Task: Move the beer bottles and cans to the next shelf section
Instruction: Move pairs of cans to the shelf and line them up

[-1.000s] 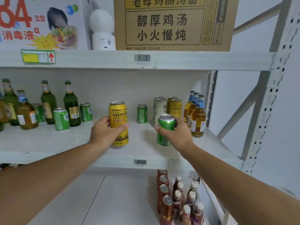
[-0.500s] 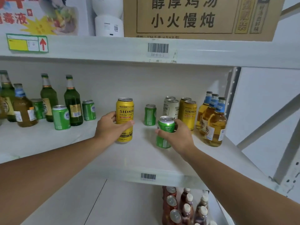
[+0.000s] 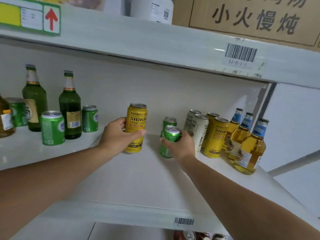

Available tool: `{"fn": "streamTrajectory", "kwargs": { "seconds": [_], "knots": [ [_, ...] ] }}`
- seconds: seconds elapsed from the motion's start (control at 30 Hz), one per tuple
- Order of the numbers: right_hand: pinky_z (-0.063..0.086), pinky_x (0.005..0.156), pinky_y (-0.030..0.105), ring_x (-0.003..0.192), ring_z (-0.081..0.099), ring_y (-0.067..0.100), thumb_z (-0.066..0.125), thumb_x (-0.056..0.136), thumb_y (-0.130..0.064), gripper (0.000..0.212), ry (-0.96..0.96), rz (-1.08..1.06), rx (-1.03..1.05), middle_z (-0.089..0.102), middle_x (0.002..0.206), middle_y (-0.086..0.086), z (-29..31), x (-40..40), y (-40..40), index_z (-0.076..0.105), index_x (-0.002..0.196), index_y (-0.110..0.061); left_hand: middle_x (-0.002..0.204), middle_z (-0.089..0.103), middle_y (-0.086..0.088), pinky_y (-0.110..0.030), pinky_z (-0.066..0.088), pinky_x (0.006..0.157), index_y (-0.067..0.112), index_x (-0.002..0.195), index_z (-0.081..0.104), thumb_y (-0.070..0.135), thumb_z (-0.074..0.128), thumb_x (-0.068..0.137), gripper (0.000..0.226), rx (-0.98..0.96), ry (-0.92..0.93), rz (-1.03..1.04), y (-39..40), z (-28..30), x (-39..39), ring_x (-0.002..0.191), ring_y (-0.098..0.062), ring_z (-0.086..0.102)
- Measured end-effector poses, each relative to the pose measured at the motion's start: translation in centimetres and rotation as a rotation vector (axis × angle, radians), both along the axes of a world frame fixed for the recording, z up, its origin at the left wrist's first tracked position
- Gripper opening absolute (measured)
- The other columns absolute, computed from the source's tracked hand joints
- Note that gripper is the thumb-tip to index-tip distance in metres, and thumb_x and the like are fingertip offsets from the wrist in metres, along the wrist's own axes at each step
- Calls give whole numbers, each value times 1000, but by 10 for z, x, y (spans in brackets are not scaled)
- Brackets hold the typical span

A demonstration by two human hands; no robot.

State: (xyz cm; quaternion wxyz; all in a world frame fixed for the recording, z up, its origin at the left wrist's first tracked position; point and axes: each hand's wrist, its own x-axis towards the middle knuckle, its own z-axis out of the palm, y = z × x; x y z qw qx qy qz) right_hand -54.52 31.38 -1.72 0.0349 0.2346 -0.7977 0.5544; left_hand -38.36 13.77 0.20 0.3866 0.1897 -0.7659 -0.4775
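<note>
**A:** Starting nearest the viewer, what sat by the white shelf board point(image 3: 138, 184)?

**B:** At its front lip there was only a barcode sticker point(image 3: 184, 221). Further in over the board, both forearms reached for cans. The left hand point(image 3: 115, 138) had its fingers and thumb clamped round the tall yellow aluminium beer can point(image 3: 136, 127), thumb across the label, fingers behind. The can stood upright near the middle of the board; I couldn't tell whether its base touched.

**A:** And the other hand?

**B:** The right hand point(image 3: 180, 146) was wrapped round a short green aluminium can point(image 3: 170, 141) from the right side, fingers curled behind it, thumb in front. It stood just in front of a second small green can point(image 3: 168, 121).

**A:** Why carry one in each hand?

**B:** Probably to move two per trip, and gripping the sides kept them upright.

**A:** What lay beyond?

**B:** Toward the board's right end, tall white cans point(image 3: 198, 129), yellow cans point(image 3: 215, 137) and amber glass bottles with blue necks point(image 3: 245, 144) stood packed by kind, so that end looked like the destination. At the left end, dark green glass bottles point(image 3: 70, 108) and green cans point(image 3: 52, 128) appeared to wait their turn.
</note>
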Motion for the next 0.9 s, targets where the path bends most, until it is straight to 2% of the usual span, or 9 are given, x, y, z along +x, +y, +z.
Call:
{"fn": "streamTrajectory", "kwargs": {
  "seconds": [0.2, 0.47, 0.6, 0.7, 0.8, 0.9],
  "knots": [
    [62, 94, 44, 100, 71, 19, 97, 72, -40, 62, 17, -75, 32, 74, 107, -4, -1, -16, -21, 65, 123, -25, 100, 83, 19, -45, 63, 100, 33, 103, 80, 61, 91, 58, 54, 20, 9, -30, -18, -7, -9, 97, -5, 79],
    [59, 100, 39, 108, 69, 18, 95, 76, -43, 71, 31, -60, 46, 73, 119, -6, -2, -21, -27, 63, 138, -26, 102, 84, 15, -48, 62, 101, 30, 105, 80, 56, 91, 60, 54, 23, 21, -96, -21, -8, -17, 98, -10, 80],
    [54, 102, 34, 120, 66, 19, 93, 77, -51, 86, 49, -36, 66, 69, 130, -6, 1, -18, -22, 53, 149, -26, 101, 83, 16, -49, 62, 100, 32, 104, 80, 46, 96, 66, 43, 21, 21, -110, -16, -11, -18, 97, -8, 80],
    [54, 106, 40, 123, 61, 15, 88, 82, -56, 98, 63, -10, 61, 63, 133, -5, 2, -11, -15, 40, 160, -22, 101, 83, 16, -49, 62, 100, 32, 104, 80, 43, 97, 70, 40, 20, 11, -113, -10, -9, -17, 97, -8, 80],
    [54, 107, 46, 132, 63, 26, 77, 91, -59, 90, 78, -20, 90, 62, 147, 6, 5, -5, -1, 36, 162, -21, 100, 83, 16, -46, 63, 100, 29, 106, 80, 53, 93, 62, 52, 40, 23, -99, 4, -6, -17, 97, -7, 80],
    [53, 105, 39, 130, 63, 23, 71, 98, -54, 70, 104, -10, 139, 65, 143, 6, 8, 0, 24, 48, 155, -20, 101, 83, 16, -46, 63, 99, 29, 107, 80, 42, 99, 71, 43, 37, 31, -101, 24, -4, -18, 97, -7, 80]
  ]
}}
